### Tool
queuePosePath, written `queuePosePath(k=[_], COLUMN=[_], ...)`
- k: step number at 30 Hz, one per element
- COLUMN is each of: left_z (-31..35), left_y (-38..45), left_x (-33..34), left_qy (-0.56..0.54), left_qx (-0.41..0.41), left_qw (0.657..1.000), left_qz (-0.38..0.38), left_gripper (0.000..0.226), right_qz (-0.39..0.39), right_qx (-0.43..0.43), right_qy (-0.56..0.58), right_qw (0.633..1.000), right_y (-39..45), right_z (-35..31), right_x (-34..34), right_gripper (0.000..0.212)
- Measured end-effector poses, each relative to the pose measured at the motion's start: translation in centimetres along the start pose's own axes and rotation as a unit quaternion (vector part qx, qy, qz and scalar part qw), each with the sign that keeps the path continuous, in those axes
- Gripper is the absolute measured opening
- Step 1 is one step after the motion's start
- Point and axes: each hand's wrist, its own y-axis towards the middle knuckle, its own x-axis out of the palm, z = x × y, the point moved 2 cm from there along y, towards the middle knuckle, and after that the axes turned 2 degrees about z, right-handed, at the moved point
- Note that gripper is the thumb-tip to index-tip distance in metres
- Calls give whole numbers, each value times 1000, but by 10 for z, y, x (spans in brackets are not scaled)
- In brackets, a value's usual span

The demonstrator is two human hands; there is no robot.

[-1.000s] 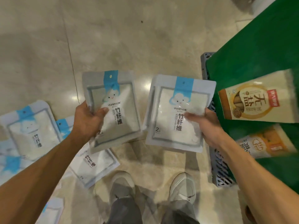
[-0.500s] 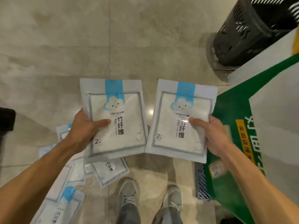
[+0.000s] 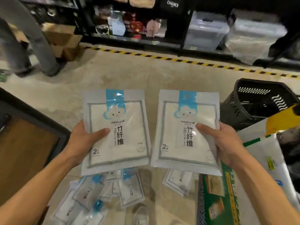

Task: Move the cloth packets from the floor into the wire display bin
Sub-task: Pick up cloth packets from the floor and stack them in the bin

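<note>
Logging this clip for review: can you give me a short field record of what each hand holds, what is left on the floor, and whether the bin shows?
left hand: grips left packet, thumb on front
right hand: grips right packet, thumb on front
floor packets: several lie scattered below the hands
black basket: stands on the floor, right
wire display bin: cannot tell
</note>
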Motion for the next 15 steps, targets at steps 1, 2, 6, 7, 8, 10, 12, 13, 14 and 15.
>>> queuePosePath(k=[1, 2, 6, 7, 8, 10, 12, 13, 14, 15], left_z=[22, 43, 117, 132, 149, 176, 197, 204, 212, 220], left_y=[-14, -28, -90, -104, -123, -155, -192, -209, -226, -242], left_x=[-14, -30, -91, -104, -120, -149, -180, -193, -203, -212], left_qy=[-9, -17, -37, -40, -44, -41, -36, -34, -33, -32], left_qx=[6, 12, 37, 44, 53, 74, 91, 97, 102, 109], left_qw=[1000, 1000, 997, 997, 995, 993, 989, 987, 983, 979], left_qz=[10, 22, 52, 57, 66, 80, 107, 125, 151, 170], left_gripper=[48, 46, 57, 53, 47, 47, 69, 86, 98, 103], right_qz=[-11, -21, -71, -87, -104, -128, -148, -161, -176, -194], right_qx=[-6, -15, -59, -66, -73, -85, -105, -113, -122, -129], right_qy=[-8, -17, -62, -66, -66, -60, -60, -62, -64, -66], right_qw=[1000, 1000, 994, 992, 990, 986, 982, 979, 975, 970], right_y=[-13, -26, -92, -108, -124, -153, -180, -191, -202, -212], right_z=[-22, -44, -127, -143, -159, -184, -205, -212, -219, -225], right_x=[11, 23, 79, 92, 106, 129, 152, 161, 171, 180], right_gripper=[22, 20, 14, 12, 9, 12, 19, 22, 23, 23])
